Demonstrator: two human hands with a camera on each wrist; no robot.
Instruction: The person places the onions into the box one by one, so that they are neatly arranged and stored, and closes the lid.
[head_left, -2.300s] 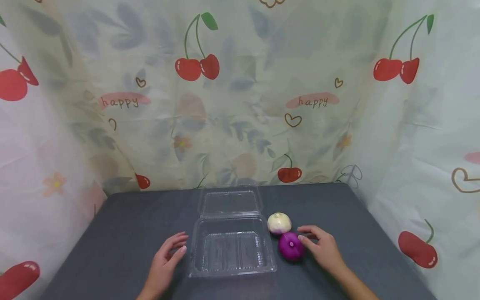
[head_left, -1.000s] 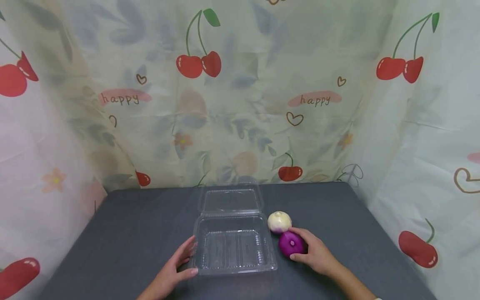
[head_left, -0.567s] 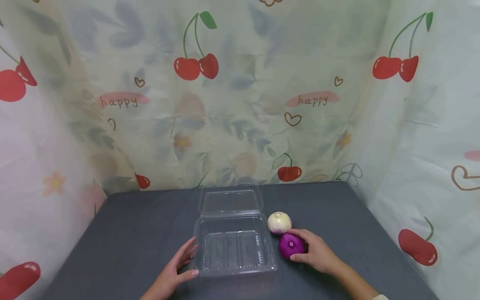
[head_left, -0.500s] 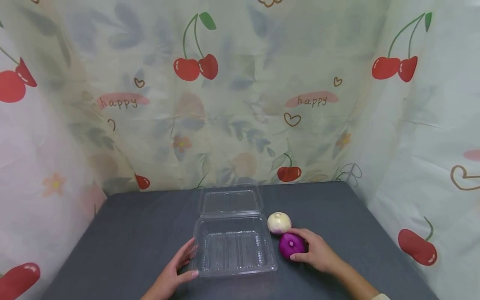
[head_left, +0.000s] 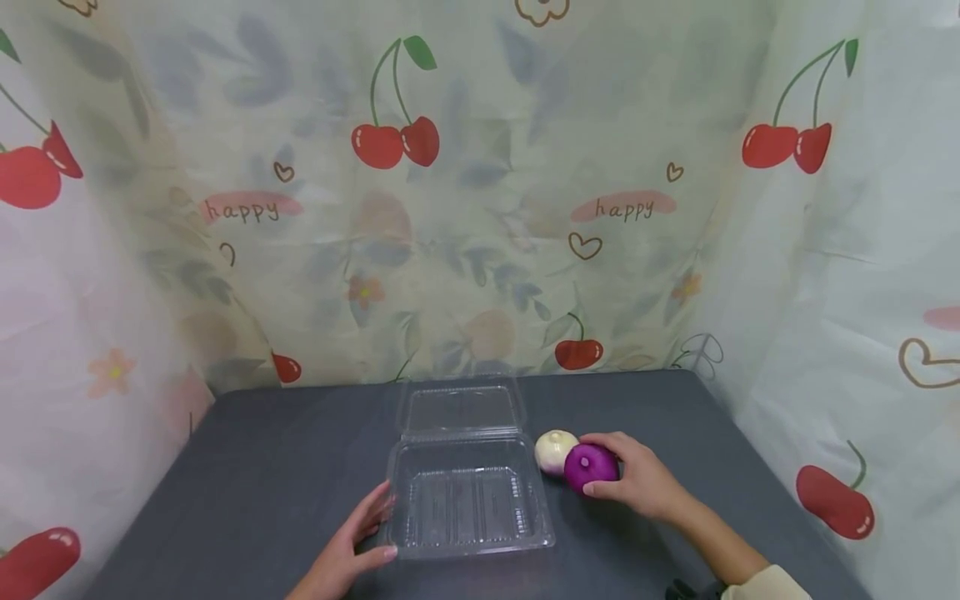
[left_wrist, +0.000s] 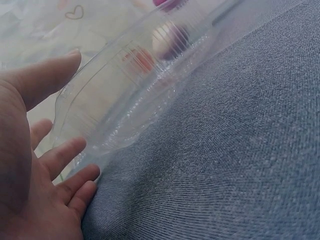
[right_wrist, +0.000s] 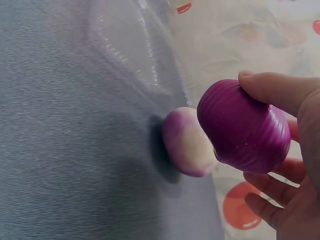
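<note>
My right hand (head_left: 647,481) grips a purple onion (right_wrist: 242,125), thumb on one side and fingers on the other. In the right wrist view the onion is held up off the dark table, with a shadow below. A white and purple turnip (head_left: 556,452) sits on the table just behind and left of it, partly covered by the onion in the head view. An empty clear plastic container (head_left: 468,550) lies with its lid (head_left: 461,408) folded back. My left hand (head_left: 347,542) rests at the container's left side, thumb by the front corner, fingers loosely extended along the wall.
The dark table (head_left: 285,467) is enclosed by a patterned curtain (head_left: 480,208) at the back and both sides. The container takes up the middle of the table, its lid near the back edge. The turnip stands close to the container's right wall.
My left hand has come against the container. My right hand has closed round the purple onion and raised it off the table. The turnip and container look unmoved.
</note>
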